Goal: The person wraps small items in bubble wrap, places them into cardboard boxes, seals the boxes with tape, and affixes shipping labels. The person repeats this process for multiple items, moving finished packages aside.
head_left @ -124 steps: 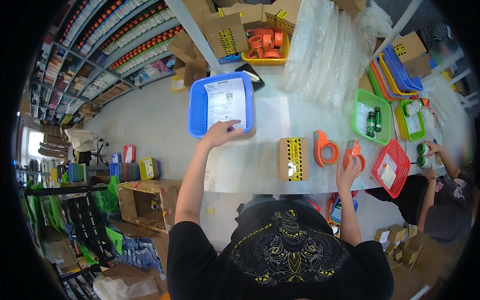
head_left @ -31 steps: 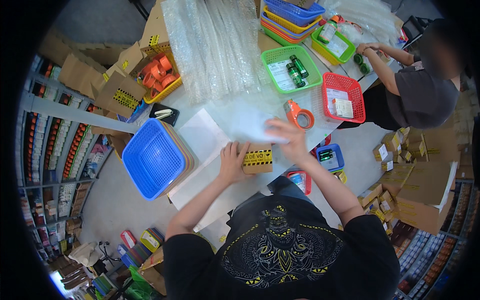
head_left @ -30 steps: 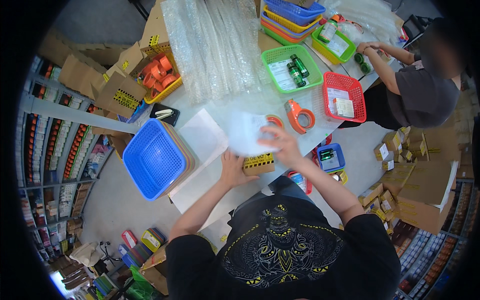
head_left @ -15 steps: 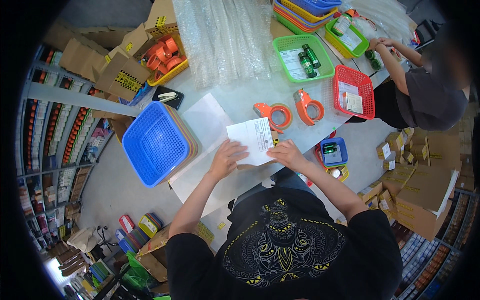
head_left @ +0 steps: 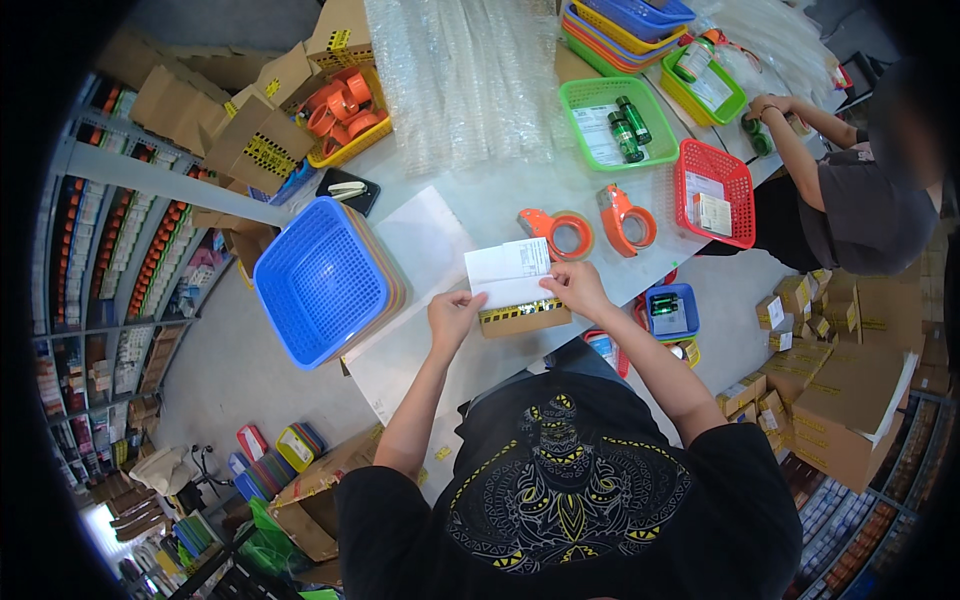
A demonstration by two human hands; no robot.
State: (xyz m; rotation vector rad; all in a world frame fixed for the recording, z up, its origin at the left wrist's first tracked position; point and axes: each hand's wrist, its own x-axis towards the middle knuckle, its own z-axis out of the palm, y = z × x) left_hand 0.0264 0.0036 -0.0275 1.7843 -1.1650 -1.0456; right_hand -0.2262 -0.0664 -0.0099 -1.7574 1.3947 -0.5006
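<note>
A white printed sheet of paper point(head_left: 505, 267) is held by its near corners between my two hands, and its far part looks creased or bent. My left hand point(head_left: 455, 318) pinches the left corner; my right hand point(head_left: 580, 288) pinches the right one. Under the sheet's near edge lies a small cardboard box point(head_left: 525, 318) with yellow-and-black tape across it; the paper hides its far part. Just beyond the sheet are two orange tape dispensers, one point(head_left: 560, 232) close to the paper and another point(head_left: 628, 222) farther right.
Stacked blue baskets point(head_left: 325, 280) stand at my left, near a stapler point(head_left: 348, 189). A green basket point(head_left: 620, 125) with green bottles and a red basket point(head_left: 715, 195) with a small box stand at the right. Bubble wrap point(head_left: 460, 80) covers the far side. A co-worker point(head_left: 860, 200) works at the right.
The sheet has moved away from me and its near edge has pulled back, uncovering the taped box beneath. My fingers have shifted into a pinch on its corners.
</note>
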